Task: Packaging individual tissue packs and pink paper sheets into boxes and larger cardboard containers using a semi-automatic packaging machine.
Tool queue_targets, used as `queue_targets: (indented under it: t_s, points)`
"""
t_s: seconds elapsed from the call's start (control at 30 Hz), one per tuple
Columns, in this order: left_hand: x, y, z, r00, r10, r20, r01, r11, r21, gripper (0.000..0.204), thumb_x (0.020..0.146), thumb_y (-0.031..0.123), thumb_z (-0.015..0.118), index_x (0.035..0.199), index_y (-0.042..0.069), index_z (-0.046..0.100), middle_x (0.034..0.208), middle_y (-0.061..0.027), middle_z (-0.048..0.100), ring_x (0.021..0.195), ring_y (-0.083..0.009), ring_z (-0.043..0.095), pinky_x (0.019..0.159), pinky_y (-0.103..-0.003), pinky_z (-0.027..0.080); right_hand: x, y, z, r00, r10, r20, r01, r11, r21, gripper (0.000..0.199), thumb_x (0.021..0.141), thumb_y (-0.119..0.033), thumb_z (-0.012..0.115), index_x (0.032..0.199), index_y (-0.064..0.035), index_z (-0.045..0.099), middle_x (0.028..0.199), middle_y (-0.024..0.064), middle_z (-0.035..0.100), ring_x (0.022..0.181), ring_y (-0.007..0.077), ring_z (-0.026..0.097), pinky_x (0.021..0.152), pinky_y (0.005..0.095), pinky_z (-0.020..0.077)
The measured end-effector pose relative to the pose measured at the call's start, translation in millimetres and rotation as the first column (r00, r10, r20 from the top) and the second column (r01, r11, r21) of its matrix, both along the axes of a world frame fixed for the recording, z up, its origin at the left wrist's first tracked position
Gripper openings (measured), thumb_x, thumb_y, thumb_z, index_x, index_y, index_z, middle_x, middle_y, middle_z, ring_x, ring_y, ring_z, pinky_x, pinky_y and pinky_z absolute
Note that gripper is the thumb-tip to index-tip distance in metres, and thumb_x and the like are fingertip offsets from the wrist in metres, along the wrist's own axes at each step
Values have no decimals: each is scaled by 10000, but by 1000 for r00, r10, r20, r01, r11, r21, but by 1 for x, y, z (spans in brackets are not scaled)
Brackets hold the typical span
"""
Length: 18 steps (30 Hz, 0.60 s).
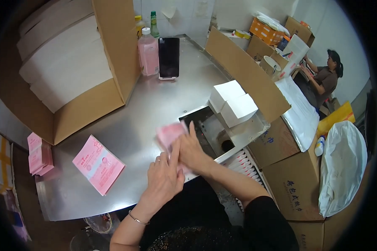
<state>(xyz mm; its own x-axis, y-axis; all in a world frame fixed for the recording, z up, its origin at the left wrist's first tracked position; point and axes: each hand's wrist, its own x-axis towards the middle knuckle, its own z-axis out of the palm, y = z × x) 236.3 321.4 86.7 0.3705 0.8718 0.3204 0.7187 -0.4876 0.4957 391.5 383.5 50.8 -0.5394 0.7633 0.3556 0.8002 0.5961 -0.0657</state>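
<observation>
Both my hands meet at the front edge of the metal table, around a flat pink printed packet [170,133] blurred by motion. My left hand [164,178] is closed on its near part, forefinger pointing up along it. From the right my right hand [192,152] grips the same packet, with one finger raised beside the table's opening. The palms hide much of the packet. Left of my hands lies a pile of pink printed packets [98,165] with a pale band across. Another pink stack [40,154] sits at the table's left edge.
Two white paper blocks [238,109] stand beside a rectangular opening [209,127] in the metal table [142,108]. A large carton [88,100] holds white stacks at left. A phone [169,57] and pink bottle [148,52] stand behind. Cartons [297,184] and another person [324,79] are at right.
</observation>
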Motion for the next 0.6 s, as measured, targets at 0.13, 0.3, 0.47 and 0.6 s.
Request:
queue_targets:
  t_s: [0.13, 0.3, 0.47, 0.6]
  points:
    - [-43, -4, 5, 999, 41, -12, -41, 997, 63, 529, 720, 3, 649, 1246, 32, 598, 992, -162, 546, 939, -342, 541, 815, -435, 433, 49, 35, -41, 947, -232, -220, 201, 967, -156, 148, 879, -113, 534, 916, -45, 660, 926, 182, 662, 926, 360, 647, 1016, 617, 368]
    - [-80, -6, -10, 979, 177, 106, -195, 961, 197, 174, 637, -54, 590, 786, 36, 585, 1166, -205, 568, 1104, -396, 526, 924, -473, 404, 73, 12, 5, 912, -264, 314, 391, 793, -468, 130, 862, -74, 539, 948, -30, 625, 789, 197, 668, 733, 404, 664, 671, 520, 519]
    - [-138, -14, -8, 775, 624, -97, -583, 766, 272, 316, 732, 19, 607, 1046, 48, 598, 1107, -191, 584, 1133, -380, 500, 1037, -551, 319, 95, -4, 66, 916, -368, -161, 401, 822, 404, 101, 865, -114, 607, 924, -44, 650, 845, 125, 630, 838, 302, 623, 727, 443, 452]
    - [-149, -8, -15, 794, 544, -273, -505, 839, 202, 243, 820, 39, 588, 1062, 52, 578, 993, -157, 566, 1051, -358, 506, 1017, -559, 326, 131, 22, 43, 789, -611, -54, 579, 713, 395, 114, 890, -153, 620, 907, -48, 662, 846, 112, 593, 890, 283, 566, 789, 432, 408]
